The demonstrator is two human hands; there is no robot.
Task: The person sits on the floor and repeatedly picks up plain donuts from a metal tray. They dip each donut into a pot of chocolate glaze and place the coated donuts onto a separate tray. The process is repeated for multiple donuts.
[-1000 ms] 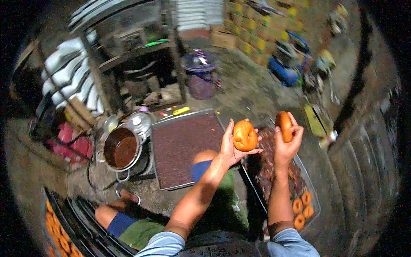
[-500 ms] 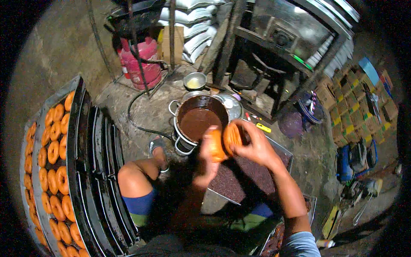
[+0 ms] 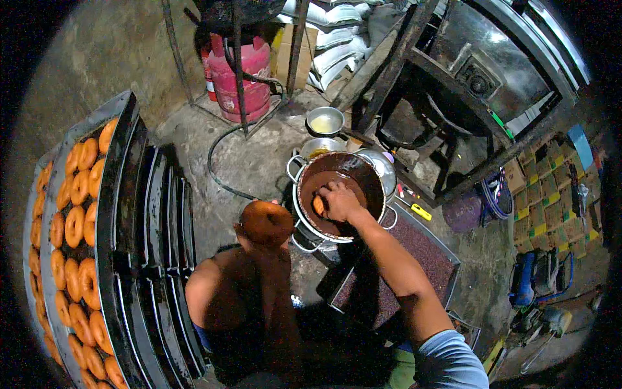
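Observation:
Over the big pot point(image 3: 298, 206), my right hand point(image 3: 343, 202) reaches down inside, fingers closed around a doughnut point(image 3: 318, 206) at the surface of the dark brown chocolate point(image 3: 334, 179). To the left of the pot, my left hand point(image 3: 247, 241) holds up another ring doughnut point(image 3: 267, 222), in shadow, its hole facing up at me. By my right forearm lies a shallow tray of dark brown sprinkles point(image 3: 418, 256). More plain golden doughnuts point(image 3: 75, 223) stand in rows on a metal tray at my left.
Stacked black trays point(image 3: 152, 214) rise beside the doughnuts. Past the pot are a small bowl point(image 3: 325, 121), a lid point(image 3: 382, 170) and a yellow-handled tool point(image 3: 421, 212). A pink gas cylinder point(image 3: 243, 84) with a hose stands at the back; a purple bucket point(image 3: 463, 211) is to the right.
My hands have moved apart from in front of the pot, where each held a doughnut. My right hand has gone into the pot with its doughnut; my left has moved leftward with its own.

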